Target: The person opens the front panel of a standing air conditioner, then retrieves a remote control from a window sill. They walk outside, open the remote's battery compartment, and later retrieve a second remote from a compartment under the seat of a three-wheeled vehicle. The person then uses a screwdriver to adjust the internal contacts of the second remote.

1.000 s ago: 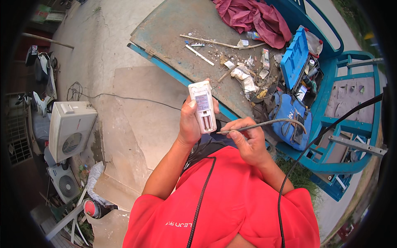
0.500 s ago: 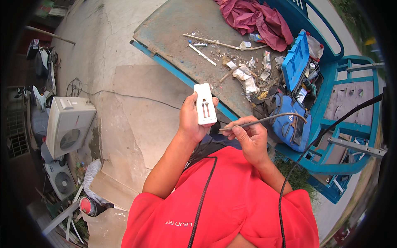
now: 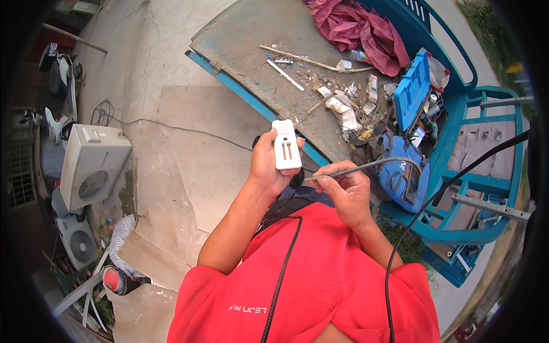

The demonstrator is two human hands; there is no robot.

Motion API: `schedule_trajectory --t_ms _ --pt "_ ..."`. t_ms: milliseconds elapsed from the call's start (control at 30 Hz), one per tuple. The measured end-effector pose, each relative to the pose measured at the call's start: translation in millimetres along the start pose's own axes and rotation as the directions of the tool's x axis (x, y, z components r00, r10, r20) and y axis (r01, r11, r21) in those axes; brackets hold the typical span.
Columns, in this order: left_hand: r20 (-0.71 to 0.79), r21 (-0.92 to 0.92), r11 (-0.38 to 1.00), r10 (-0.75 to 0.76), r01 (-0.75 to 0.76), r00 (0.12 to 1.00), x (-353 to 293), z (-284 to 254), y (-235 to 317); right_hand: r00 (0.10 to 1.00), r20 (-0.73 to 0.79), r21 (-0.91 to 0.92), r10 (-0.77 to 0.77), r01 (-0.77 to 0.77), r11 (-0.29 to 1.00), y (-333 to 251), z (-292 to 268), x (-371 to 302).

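My left hand is wrapped round a small white plastic case, held upright above my lap. Two narrow reddish-brown slots with round metal-looking tops show in its face, below a small dark square opening. To its right, my right hand pinches a thin grey cable between thumb and fingers. The cable's short end points left toward the bottom of the case, apart from it. Its other end curves away to the right, over a blue bag. What the case is for cannot be made out.
A worn teal-edged truck bed lies ahead, with a stick, scraps and maroon cloth. At right stand an open blue toolbox and a teal metal frame. Air-conditioner outdoor units stand at left; a black cord crosses the ground.
The white case has tipped slightly and its lower end sits a little higher. Both hands keep their holds, with the cable almost in place. The surroundings have shifted slightly in view.
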State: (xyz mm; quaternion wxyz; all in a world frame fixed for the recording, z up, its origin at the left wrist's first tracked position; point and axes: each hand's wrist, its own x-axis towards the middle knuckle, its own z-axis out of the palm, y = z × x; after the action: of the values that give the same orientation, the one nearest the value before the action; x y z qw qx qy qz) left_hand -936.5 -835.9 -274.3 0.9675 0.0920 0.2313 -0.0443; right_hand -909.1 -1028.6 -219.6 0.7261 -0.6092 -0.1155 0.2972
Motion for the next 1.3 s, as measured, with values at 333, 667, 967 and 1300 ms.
schedule_trajectory --t_ms 333,667,967,1300 --pt "0.203 0.254 0.904 0.299 -0.345 0.933 -6 1 -9 0.989 0.046 -0.087 -0.138 0.142 0.986 -3 2 2" --pt "0.342 0.414 0.759 0.382 -0.503 0.858 -11 0 -17 0.967 0.11 -0.204 -0.228 0.247 0.947 -4 6 4" --pt "0.43 0.471 0.703 0.344 -0.532 0.835 -8 -4 -17 0.942 0.168 -0.392 -0.292 0.335 0.857 -1 10 12" --pt "0.166 0.577 0.725 0.345 -0.375 0.924 3 -9 -12 0.971 0.221 -0.561 -0.088 0.2 0.803 6 11 30"
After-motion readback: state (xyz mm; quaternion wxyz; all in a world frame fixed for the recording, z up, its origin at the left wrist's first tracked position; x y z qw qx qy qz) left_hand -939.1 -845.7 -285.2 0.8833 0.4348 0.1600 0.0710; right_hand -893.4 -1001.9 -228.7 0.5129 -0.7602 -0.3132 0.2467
